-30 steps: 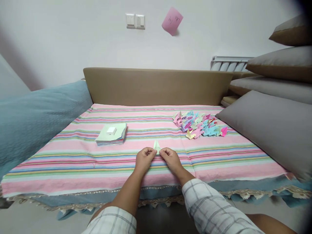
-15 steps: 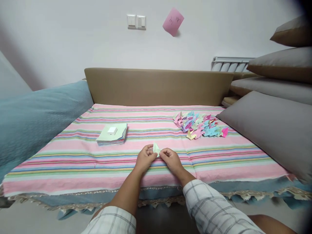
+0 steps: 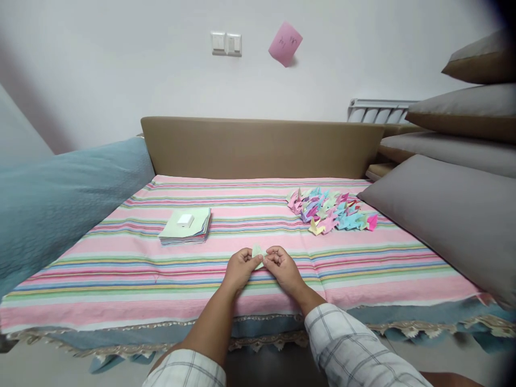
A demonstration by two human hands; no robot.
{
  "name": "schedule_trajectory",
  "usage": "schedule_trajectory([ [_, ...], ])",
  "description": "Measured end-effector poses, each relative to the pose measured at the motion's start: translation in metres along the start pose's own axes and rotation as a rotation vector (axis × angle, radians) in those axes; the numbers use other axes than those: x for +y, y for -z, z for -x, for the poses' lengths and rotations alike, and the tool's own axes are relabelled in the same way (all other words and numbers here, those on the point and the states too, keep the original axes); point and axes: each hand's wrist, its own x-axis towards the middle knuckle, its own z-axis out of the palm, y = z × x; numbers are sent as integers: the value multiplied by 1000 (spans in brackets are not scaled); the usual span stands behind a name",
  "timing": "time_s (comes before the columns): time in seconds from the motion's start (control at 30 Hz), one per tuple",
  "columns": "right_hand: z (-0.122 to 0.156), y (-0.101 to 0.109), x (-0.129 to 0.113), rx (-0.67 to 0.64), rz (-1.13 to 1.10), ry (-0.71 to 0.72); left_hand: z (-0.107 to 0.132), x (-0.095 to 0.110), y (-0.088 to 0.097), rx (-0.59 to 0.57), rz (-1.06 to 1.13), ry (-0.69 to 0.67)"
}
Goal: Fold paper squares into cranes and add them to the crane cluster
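Observation:
A small folded piece of pale green paper [image 3: 257, 251] is held between both hands above the striped cloth. My left hand [image 3: 241, 267] pinches its left side with thumb and fingers. On the other side, my right hand [image 3: 282, 267] is closed on the paper's right edge with thumb and fingertips. The fingers cover part of the paper, so its full shape is hidden. Ahead and to the right lies a pile of folded paper cranes [image 3: 330, 209] in several colours. A stack of square paper sheets [image 3: 173, 228] sits ahead on the left, with a small white block [image 3: 185, 221] on top.
The striped cloth [image 3: 121, 269] covers the seat, with a lace-trimmed edge nearest me. Grey cushions [image 3: 443, 215] are piled on the right, and a blue-covered armrest [image 3: 72, 199] bounds the left. Behind stands a brown backrest [image 3: 262, 148].
The green paper's upright point has tipped down and shows less above my fingers. My right fingers have curled further over it. The whole view has shifted slightly.

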Motion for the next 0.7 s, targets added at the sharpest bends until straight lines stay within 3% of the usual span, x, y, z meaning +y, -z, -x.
schedule_trajectory([
  [0.23,-3,3,-1,-103,16,-8,-2,-3,3,0,57,16],
  [0.43,-2,3,-5,-51,77,-41,0,-1,3,-42,54,20],
  [0.7,-3,1,-8,-89,138,-23,0,-5,5,-20,49,23],
])
